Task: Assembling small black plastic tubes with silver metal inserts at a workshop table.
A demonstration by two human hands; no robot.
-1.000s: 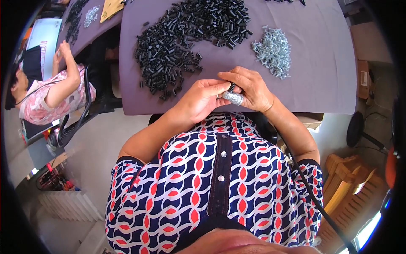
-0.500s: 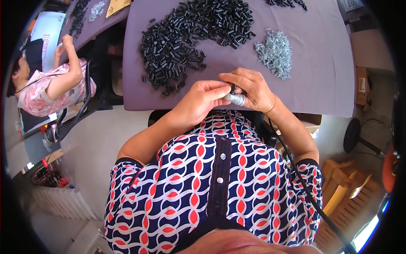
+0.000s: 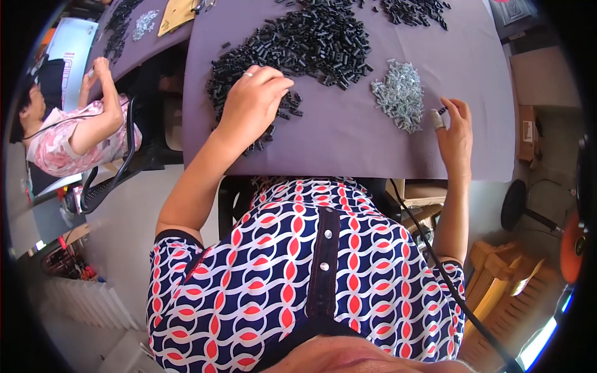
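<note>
My left hand (image 3: 254,104) is over the near left part of a large heap of small black cylinders (image 3: 333,40). Its fingers are bent and drawn together, and whatever they hold, if anything, is hidden. Out to the right, my right hand (image 3: 455,133) pinches a small black piece (image 3: 442,110) between thumb and fingers. A pale grey wrap (image 3: 438,119) covers that thumb. Just left of this hand lies a pile of small shiny, clear or silvery parts (image 3: 398,96).
A mauve cloth covers the table (image 3: 348,140). Farther back is another pile of black pieces (image 3: 413,11). At the left a seated co-worker (image 3: 81,137) works at a second table with similar piles and a yellow envelope (image 3: 176,15). A black cable (image 3: 429,248) hangs beside my right arm.
My hands were together at the table's near edge, working on a small black piece. They have parted: the left went to the black heap, the right out beside the shiny pile.
</note>
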